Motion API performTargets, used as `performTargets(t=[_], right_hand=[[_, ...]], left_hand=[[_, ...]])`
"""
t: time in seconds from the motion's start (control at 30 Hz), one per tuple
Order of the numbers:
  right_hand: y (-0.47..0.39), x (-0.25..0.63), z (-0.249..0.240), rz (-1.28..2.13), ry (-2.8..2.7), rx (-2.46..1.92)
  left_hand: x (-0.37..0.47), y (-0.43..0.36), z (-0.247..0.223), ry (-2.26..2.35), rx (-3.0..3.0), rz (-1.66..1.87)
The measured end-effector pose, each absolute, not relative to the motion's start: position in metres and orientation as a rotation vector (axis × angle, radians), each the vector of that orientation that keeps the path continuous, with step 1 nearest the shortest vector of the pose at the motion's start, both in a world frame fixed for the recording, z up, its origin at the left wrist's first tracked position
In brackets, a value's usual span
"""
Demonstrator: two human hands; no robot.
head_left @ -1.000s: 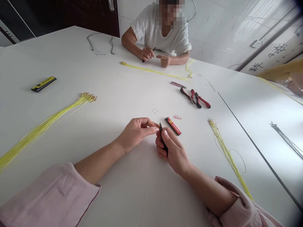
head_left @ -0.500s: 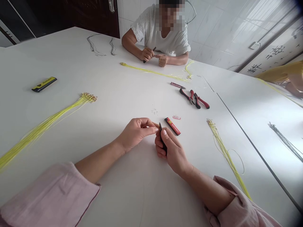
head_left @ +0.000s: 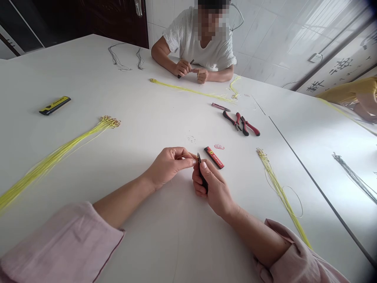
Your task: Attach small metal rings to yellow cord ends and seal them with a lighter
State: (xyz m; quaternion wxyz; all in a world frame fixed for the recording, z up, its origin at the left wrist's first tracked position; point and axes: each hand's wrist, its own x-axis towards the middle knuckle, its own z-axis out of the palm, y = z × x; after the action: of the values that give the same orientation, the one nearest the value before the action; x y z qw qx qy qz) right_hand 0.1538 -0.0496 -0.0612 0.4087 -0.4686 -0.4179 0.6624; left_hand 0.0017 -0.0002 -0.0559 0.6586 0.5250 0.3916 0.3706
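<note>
My left hand (head_left: 168,167) is closed in a pinch on a thin yellow cord (head_left: 183,156), part of which loops back over its fingers. Its fingertips meet the tip of the small black snips (head_left: 203,179) in my right hand (head_left: 213,184). That hand is wrapped round the handles, thumb on top, with the narrow pointed blades standing up beside my left thumb. The cord's end at the blades is too small to make out. Just beyond my right hand lies a red lighter (head_left: 214,157), apart from it.
Yellow cord bundles lie left (head_left: 67,147) and right (head_left: 279,188). Beyond are red-and-black pliers (head_left: 237,120), a pink-handled tool (head_left: 220,107) and a yellow-black lighter (head_left: 55,105). Dark specks (head_left: 191,139) dot the white table (head_left: 141,251). A co-worker (head_left: 203,51) sits opposite, both hands busy.
The snips' tips look slightly turned, with a light line now showing between them. Both hands stay almost in place, and the view has shifted a little.
</note>
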Motion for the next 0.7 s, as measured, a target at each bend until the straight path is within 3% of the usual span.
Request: performTargets(t=[0.7], right_hand=[[-0.0494,0.1582,-0.0606,1.700,-1.068,-1.188]], left_hand=[[0.0004,-0.0004,-0.0558,0.908,1.192,0.830]])
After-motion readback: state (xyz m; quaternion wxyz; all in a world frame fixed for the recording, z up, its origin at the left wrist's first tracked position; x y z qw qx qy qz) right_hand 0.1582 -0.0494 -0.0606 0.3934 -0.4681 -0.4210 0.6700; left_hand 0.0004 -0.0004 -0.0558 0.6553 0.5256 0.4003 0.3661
